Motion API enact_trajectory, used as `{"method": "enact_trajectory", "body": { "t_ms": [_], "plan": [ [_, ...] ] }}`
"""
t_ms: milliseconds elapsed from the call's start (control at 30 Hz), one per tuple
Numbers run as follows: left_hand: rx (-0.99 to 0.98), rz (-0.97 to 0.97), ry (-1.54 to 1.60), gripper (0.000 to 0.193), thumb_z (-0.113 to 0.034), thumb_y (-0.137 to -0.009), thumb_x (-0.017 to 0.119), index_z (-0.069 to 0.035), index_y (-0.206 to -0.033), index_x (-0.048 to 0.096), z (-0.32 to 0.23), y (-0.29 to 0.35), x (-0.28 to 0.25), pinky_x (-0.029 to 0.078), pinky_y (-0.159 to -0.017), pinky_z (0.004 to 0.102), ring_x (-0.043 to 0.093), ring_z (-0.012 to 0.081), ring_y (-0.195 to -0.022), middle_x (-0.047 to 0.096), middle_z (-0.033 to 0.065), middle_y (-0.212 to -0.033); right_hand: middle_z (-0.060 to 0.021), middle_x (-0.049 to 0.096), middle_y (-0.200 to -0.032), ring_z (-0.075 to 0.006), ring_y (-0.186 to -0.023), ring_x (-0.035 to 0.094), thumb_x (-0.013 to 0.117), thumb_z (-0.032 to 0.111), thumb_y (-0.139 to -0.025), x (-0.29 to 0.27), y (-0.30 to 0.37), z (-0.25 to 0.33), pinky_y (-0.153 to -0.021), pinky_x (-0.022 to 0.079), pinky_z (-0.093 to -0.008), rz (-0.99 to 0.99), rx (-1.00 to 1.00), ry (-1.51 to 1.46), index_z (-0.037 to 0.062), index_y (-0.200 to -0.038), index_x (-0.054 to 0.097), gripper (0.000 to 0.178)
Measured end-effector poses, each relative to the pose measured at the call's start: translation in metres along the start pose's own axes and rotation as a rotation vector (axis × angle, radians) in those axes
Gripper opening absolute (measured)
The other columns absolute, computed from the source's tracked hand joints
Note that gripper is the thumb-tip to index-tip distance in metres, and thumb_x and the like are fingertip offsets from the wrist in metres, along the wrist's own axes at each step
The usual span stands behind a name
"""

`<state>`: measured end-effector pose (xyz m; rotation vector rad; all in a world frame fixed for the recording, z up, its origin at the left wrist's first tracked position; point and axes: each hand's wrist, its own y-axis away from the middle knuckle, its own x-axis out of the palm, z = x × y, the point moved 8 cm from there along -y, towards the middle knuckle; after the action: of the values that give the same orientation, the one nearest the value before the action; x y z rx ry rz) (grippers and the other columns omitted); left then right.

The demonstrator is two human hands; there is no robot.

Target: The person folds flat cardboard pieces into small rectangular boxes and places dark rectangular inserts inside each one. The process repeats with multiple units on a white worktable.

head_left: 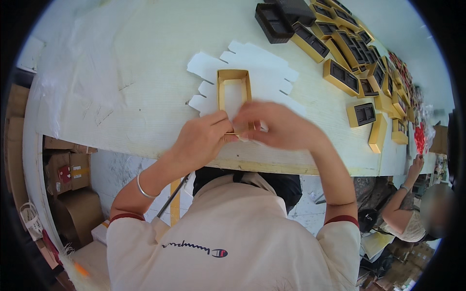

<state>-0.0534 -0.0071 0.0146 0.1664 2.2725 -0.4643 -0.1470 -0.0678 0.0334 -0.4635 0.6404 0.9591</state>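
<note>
Clock read from the gold box (221,94). Wearer's pale shirt (233,218) nearest, at 6; the near edge of the table (145,121) crosses just beyond it. Inside that edge, left hand (204,138) at 7, thumb and fingertips pinched on the box's near end; silver bangle (145,186) on that wrist. Right hand (274,126) at 5, blurred, at the same end; cannot tell whether its fingers are together on the wall or apart. Box lies open side up, long sides running toward 12, on notched white card sheets (262,58) fanned out past it. Pale tabletop shows at 9, between the sheets and plastic film (77,63) at 10; another stretch at 3. Black trays (274,22) at 1. Gold boxes with black inserts (340,85) crowd 1 to 3, some touching. Farther, at 4, a co-worker's hand (416,166) near something red (420,139).
</note>
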Motion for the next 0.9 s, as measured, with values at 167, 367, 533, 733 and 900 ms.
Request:
{"method": "enact_trajectory", "body": {
  "t_ms": [167,367,533,733,900],
  "plan": [
    [-0.017,0.020,-0.006,0.015,-0.010,-0.077,0.072,-0.002,-0.075,0.060,-0.004,-0.006,0.001,0.044,-0.055,0.0344,0.056,0.0263,-0.063,0.054,0.0076,-0.076,-0.0067,0.061,-0.082,-0.0263,-0.084,0.059,0.066,0.008,-0.076,-0.034,-0.052,-0.011,-0.070,0.044,-0.0375,-0.294,-0.171,0.464,0.0074,-0.087,0.062,0.012],
    [-0.008,0.030,-0.056,0.017,-0.012,-0.076,0.073,-0.003,-0.074,0.059,-0.007,-0.005,0.001,0.045,-0.055,0.0360,0.056,0.0263,-0.062,0.055,0.0078,-0.076,-0.0101,0.064,-0.074,-0.0256,-0.073,0.063,0.061,0.005,-0.070,0.007,-0.088,-0.029,-0.067,0.043,-0.0369,-0.042,-0.017,0.695,0.0073,-0.072,0.064,0.004],
    [-0.038,0.010,-0.231,0.035,-0.030,-0.067,0.080,-0.005,-0.069,0.056,-0.015,-0.007,-0.007,0.042,-0.054,0.0347,0.054,0.0258,-0.065,0.054,0.0067,-0.076,-0.0114,0.062,-0.075,-0.0258,-0.070,0.060,0.065,0.006,-0.069,0.007,-0.091,-0.033,-0.064,0.043,-0.0356,-0.029,0.054,0.697,0.0044,-0.075,0.062,0.007],
    [0.034,-0.069,-0.365,0.033,-0.027,-0.065,0.078,-0.005,-0.074,0.055,-0.021,-0.008,-0.021,0.045,-0.067,0.0370,0.056,0.0274,-0.079,0.054,0.0080,-0.088,-0.0098,0.061,-0.096,-0.0225,-0.080,0.061,0.069,0.020,-0.082,-0.078,-0.073,-0.077,-0.072,0.050,-0.0332,-0.333,0.052,0.262,0.0052,-0.102,0.062,0.025],
    [0.028,0.058,-0.079,0.040,-0.010,-0.065,0.073,-0.005,-0.099,0.052,-0.001,-0.026,-0.037,0.047,-0.083,0.0384,0.055,0.0333,-0.101,0.047,0.0154,-0.123,-0.0067,0.062,-0.094,-0.0239,-0.093,0.057,0.068,0.012,-0.080,-0.121,-0.059,-0.119,-0.082,0.046,-0.0363,-0.327,0.054,0.979,0.0026,-0.097,0.066,0.019]
  ]
}}
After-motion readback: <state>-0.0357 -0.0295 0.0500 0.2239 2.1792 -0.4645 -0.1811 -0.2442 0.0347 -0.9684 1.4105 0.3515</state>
